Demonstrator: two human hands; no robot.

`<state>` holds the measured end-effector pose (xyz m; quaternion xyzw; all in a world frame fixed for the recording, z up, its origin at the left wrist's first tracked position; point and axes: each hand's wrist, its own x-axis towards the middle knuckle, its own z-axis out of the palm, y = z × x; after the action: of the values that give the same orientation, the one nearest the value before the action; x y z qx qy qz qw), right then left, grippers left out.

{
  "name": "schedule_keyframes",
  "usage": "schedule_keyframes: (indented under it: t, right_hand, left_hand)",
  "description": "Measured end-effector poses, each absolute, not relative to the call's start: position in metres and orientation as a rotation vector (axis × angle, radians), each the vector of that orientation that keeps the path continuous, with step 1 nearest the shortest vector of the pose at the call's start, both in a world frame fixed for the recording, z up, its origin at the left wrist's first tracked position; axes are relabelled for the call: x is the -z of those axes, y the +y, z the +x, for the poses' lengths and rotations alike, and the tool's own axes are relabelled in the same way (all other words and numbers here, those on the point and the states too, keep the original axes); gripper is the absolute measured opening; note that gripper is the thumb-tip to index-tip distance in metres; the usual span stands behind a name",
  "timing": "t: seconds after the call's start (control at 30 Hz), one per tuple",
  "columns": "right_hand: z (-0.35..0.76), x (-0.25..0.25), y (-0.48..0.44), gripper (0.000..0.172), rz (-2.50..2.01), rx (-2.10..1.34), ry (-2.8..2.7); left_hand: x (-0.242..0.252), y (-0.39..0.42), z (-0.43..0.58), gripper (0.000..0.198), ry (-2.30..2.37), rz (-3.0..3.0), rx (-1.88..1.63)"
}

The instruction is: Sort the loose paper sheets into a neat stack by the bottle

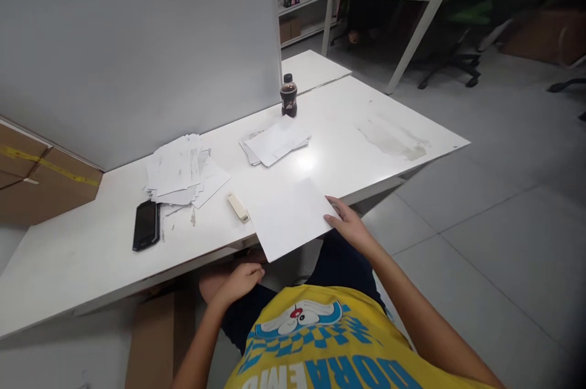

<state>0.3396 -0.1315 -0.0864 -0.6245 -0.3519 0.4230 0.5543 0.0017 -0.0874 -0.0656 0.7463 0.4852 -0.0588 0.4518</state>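
Observation:
My right hand (345, 224) grips the right edge of a blank white sheet of paper (290, 218), thumb on top and fingers at the edge. That sheet lies over the table's front edge, its near corner sticking out above my lap. Below the tabletop, my left hand (245, 282) rests on my thigh with its fingers curled and nothing visible in them. Just left of the sheet is a small cream object that looks like a stapler (237, 207). Farther back lies a small stack of papers (277, 141).
A larger messy paper pile (176, 169) and a black phone-like device (146, 225) occupy the left of the white table (98, 242). A dark drink bottle (289, 96) stands by the grey partition (151, 41). Cardboard boxes (59, 187) sit far left. A greyish smear marks the table's right side.

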Motion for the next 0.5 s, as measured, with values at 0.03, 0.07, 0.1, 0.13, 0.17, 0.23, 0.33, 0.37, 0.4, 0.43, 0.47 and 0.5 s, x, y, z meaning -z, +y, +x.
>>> schedule_keyframes:
  t: [0.03,0.07,0.1,0.13,0.17,0.23,0.33,0.37,0.4,0.43,0.47,0.5]
  right_hand:
    - [0.343,0.088,-0.133,0.059,-1.466,-1.000,-0.814]
    - [0.348,0.089,-0.134,0.057,-1.457,-1.011,-0.791]
    - [0.352,0.089,-0.136,0.056,-1.449,-1.034,-0.769]
    - [0.356,0.088,-0.138,0.056,-1.439,-1.064,-0.751]
    - [0.358,0.088,-0.140,0.057,-1.426,-1.100,-0.744]
    - [0.358,0.086,-0.144,0.056,-1.405,-1.172,-0.756]
    - [0.347,0.086,-0.145,0.055,-1.407,-1.237,-0.791]
    - [0.341,0.086,-0.144,0.055,-1.418,-1.238,-0.797]
    - [0.335,0.086,-0.143,0.055,-1.433,-1.228,-0.803]
    - [0.331,0.087,-0.141,0.056,-1.448,-1.210,-0.816]
    - [0.326,0.086,-0.140,0.056,-1.462,-1.187,-0.836]
    - [0.324,0.086,-0.138,0.055,-1.472,-1.161,-0.859]
  left_hand:
    - [0.054,-0.089,-0.002,0.037,1.200,1.876,0.029]
    - [0.042,-0.088,-0.004,0.038,1.228,1.924,-0.138]
    - [0.031,-0.084,-0.005,0.039,1.288,1.985,-0.350]
    - [0.021,-0.077,-0.004,0.039,1.376,2.045,-0.571]
    - [0.014,-0.066,-0.002,0.037,1.455,2.102,-0.760]
    - [0.007,-0.040,0.007,0.038,1.486,2.203,-0.961]
    - [0.015,0.000,0.022,0.052,1.420,2.239,-0.841]
    - [0.020,0.009,0.027,0.055,1.404,2.234,-0.767]
    - [0.025,0.015,0.030,0.057,1.393,2.227,-0.698]
    - [0.029,0.019,0.033,0.058,1.382,2.221,-0.641]
    - [0.032,0.020,0.035,0.058,1.372,2.216,-0.602]
    - [0.034,0.020,0.036,0.058,1.364,2.210,-0.579]
